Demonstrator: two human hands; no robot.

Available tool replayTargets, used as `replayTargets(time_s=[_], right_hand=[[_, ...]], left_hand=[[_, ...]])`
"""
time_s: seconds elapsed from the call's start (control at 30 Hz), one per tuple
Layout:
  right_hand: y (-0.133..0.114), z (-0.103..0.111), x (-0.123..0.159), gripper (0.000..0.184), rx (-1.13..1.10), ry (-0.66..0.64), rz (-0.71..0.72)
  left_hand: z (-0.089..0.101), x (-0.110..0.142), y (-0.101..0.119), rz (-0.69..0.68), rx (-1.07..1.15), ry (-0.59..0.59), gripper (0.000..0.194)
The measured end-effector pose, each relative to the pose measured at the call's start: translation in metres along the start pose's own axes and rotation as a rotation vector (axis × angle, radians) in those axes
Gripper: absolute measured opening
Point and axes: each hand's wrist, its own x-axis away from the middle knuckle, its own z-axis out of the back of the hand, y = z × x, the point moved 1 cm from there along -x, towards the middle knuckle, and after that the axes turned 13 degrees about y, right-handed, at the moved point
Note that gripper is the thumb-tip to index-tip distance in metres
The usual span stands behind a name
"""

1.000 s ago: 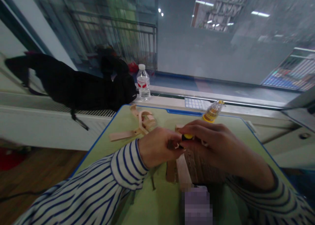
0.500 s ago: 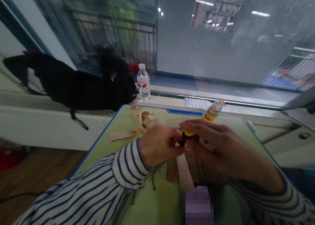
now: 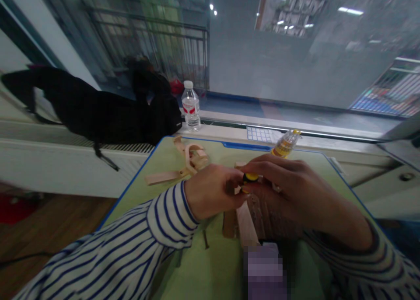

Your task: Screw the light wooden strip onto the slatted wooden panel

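My right hand (image 3: 295, 195) is closed, thumb and fingers pinching what looks like a small black-and-yellow screwdriver (image 3: 252, 177); its tip is hidden between the hands. My left hand (image 3: 215, 190) is closed just beside it, fingertips pressed around a pale wooden piece that is mostly covered. Beneath both hands a pale wooden strip (image 3: 246, 223) slants toward me, with a brown block (image 3: 229, 225) on its left. A small bolt-like piece (image 3: 205, 239) lies on the table left of the block.
An assembly of wooden parts (image 3: 193, 158) rests on the green table (image 3: 210, 269), beyond my left hand. A yellow-labelled clear bottle (image 3: 285, 144) stands tilted at the back edge. On the sill are a water bottle (image 3: 191, 109) and a black bag (image 3: 108, 116). A blurred purple object (image 3: 265, 269) is nearest me.
The screwdriver tilted and showed more of itself half a second ago, and my right fingers now cover more of it. Both hands stay close together; the whole view has shifted slightly.
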Motion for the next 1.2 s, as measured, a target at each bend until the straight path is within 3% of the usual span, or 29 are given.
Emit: replayTargets(time_s=[0.2,0.43,0.87,1.2], right_hand=[[0.0001,0.0013,0.0000,0.020,-0.021,0.004,-0.028],[-0.0002,0.0030,-0.0003,0.026,-0.092,-0.009,0.009],[-0.0022,-0.0011,-0.0007,0.024,0.094,0.000,-0.019],[-0.0010,-0.0012,-0.0002,0.027,0.061,0.012,-0.059]], left_hand=[[0.0019,-0.0008,0.0044,-0.009,-0.143,0.098,0.025],[0.0021,-0.0001,0.0031,0.000,-0.123,0.077,0.021],[0.0009,0.0012,0.0017,-0.027,0.001,-0.004,0.014],[0.0024,-0.0009,0.0044,0.030,-0.180,0.086,0.025]])
